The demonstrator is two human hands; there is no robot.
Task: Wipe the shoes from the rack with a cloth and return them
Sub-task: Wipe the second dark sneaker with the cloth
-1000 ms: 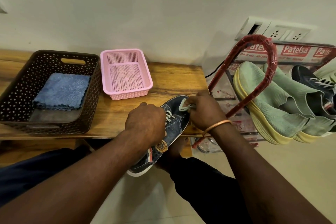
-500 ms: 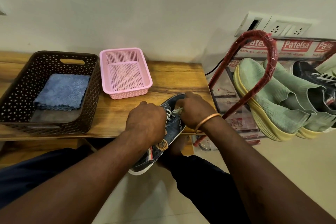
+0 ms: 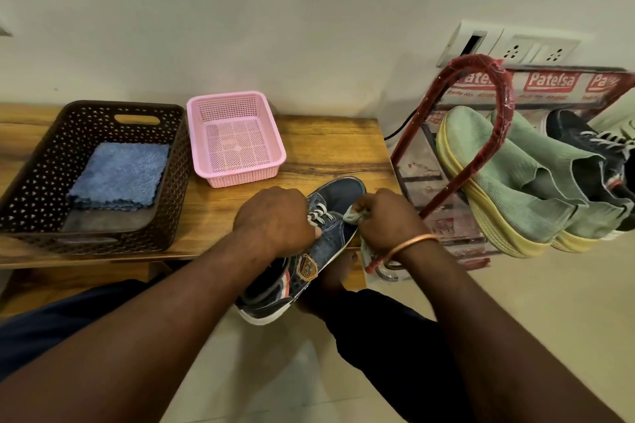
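**Q:** What lies out to the left of your hands?

**A:** Well to the left of my left hand stands a brown basket point(image 3: 41, 161) with a folded blue cloth point(image 3: 118, 175) in it. Nearer, just beyond my left hand, sits a pink basket point(image 3: 240, 178). Both stand on the wooden bench point(image 3: 330, 148).

**Q:** State of the left hand?

**A:** My left hand point(image 3: 275, 220) is curled over the top of the denim shoe point(image 3: 331, 239) and grips it by the lacing. The toe points away from me over the bench edge. The heel hangs toward me, off the bench, with only floor below it.

**Q:** And the right?

**A:** My right hand point(image 3: 388, 220) is bunched round a pale cloth point(image 3: 354, 215) and presses it to the right side of the shoe, just beside the laces point(image 3: 319, 211). Work in hand, as I judge it: wiping the upper of this one shoe.

**Q:** What stands to the right of that hand?

**A:** The rack point(image 3: 494, 134) stands close by, its red frame just beside my knuckles. The green shoes point(image 3: 515, 182) lean tilted on it, with a dark shoe point(image 3: 577, 137) behind them.

**Q:** Risks noted?

**A:** There are three.
- **Dropped shoe:** the shoe is held from the top alone, so a hard stroke could twist it out of my left hand and onto the floor.
- **Snagged cloth:** the cloth works beside the laces and could catch and drag them loose.
- **Knocked rack:** a wide stroke to the right could strike the frame and slide the leaning shoes off.
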